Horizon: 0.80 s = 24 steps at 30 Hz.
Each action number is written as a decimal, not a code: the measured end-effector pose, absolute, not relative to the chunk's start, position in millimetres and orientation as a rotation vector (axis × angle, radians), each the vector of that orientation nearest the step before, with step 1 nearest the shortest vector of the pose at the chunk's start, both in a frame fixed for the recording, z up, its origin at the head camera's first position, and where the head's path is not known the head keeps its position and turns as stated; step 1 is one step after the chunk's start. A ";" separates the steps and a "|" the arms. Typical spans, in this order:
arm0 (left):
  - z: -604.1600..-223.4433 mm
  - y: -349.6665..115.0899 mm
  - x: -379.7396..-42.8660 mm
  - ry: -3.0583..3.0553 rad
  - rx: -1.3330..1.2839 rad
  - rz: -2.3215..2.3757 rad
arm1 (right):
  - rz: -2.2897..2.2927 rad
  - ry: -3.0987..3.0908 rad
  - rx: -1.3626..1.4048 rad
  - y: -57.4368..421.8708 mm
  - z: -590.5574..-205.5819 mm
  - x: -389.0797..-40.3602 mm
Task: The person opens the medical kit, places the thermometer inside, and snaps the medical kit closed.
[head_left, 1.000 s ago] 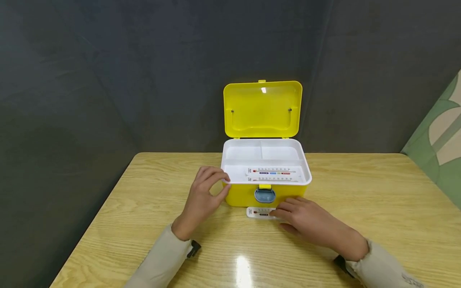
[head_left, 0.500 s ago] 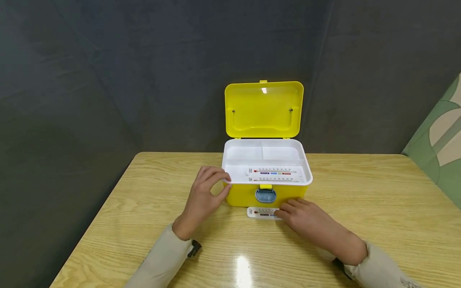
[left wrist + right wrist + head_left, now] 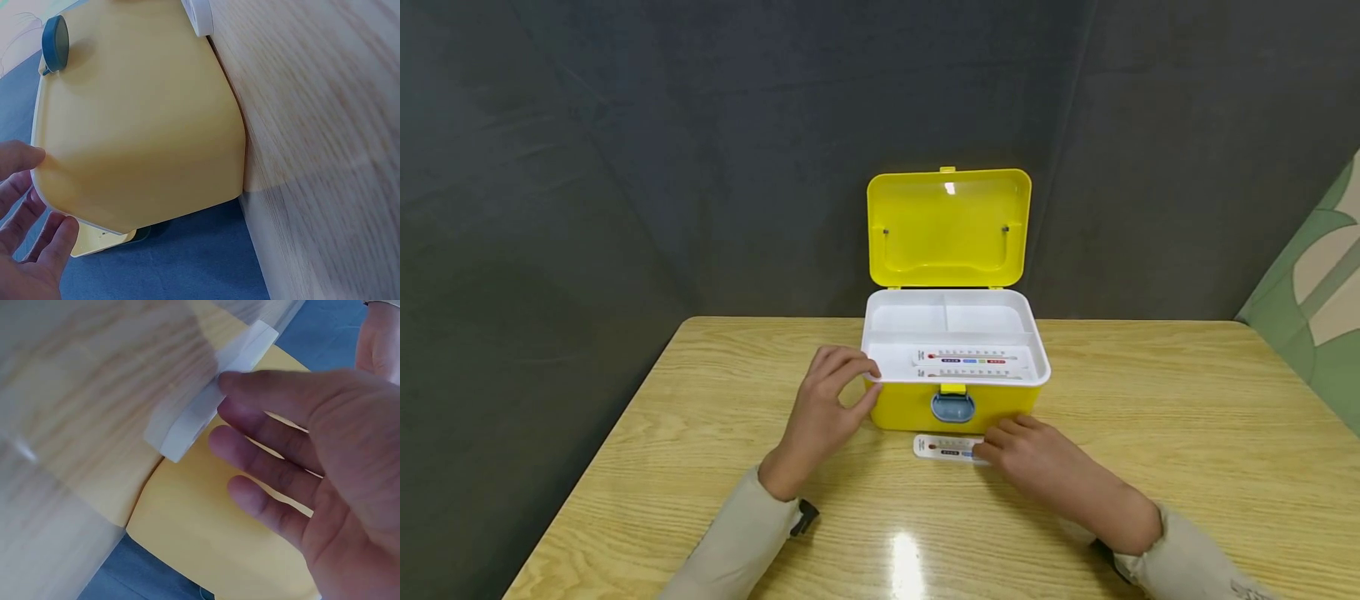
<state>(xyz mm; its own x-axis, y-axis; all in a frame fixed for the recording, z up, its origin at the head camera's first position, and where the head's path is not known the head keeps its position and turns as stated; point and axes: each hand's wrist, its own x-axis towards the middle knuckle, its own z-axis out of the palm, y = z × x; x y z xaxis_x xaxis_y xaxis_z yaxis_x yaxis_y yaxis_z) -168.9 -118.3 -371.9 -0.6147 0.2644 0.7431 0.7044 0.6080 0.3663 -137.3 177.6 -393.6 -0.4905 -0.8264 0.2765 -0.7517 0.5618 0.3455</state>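
Observation:
A yellow storage box (image 3: 901, 408) stands with its lid (image 3: 947, 229) raised and a white divided tray (image 3: 886, 354) inside. My left hand (image 3: 823, 408) holds the rim at the front left corner, thumb on the front face. At the front of the box a white thermometer (image 3: 947, 448) with a printed scale lies by the base. My right hand (image 3: 1048, 471) pinches its right end between thumb and fingers, hiding that end. In the right wrist view the thumb is on the near side of the thermometer (image 3: 190, 425). Two similar thermometers (image 3: 973, 357) lie in the tray's front compartment.
A blue-grey latch (image 3: 952, 407) hangs on the box's front face. The wooden table (image 3: 730, 392) ends at a dark curtain (image 3: 775, 167) behind the box. A green patterned surface (image 3: 1326, 308) borders the right side.
My right thumb has closed in under the fingers onto the thermometer's right end. The thermometer has come slightly away from the box, toward me. My left hand stays at the corner.

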 end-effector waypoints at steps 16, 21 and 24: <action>-368.9 -118.7 -168.6 -2.174 -0.773 -0.882 | -0.186 -2.470 1.297 173.9 -389.7 -133.3; -370.4 -118.7 -168.0 -2.180 -0.772 -0.869 | -0.164 -2.562 1.259 174.3 -392.8 -130.6; -370.6 -118.4 -167.9 -2.185 -0.768 -0.866 | -0.191 -2.610 1.227 175.5 -393.3 -129.1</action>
<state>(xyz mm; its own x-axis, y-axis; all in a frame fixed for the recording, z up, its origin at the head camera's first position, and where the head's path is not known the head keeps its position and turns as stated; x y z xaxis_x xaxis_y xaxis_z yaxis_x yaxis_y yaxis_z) -167.9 -118.4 -370.6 -0.6125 0.2724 0.7421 0.7069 0.6089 0.3599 -129.1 175.5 -393.3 -0.6139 -0.7711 0.1691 -0.7382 0.6367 0.2229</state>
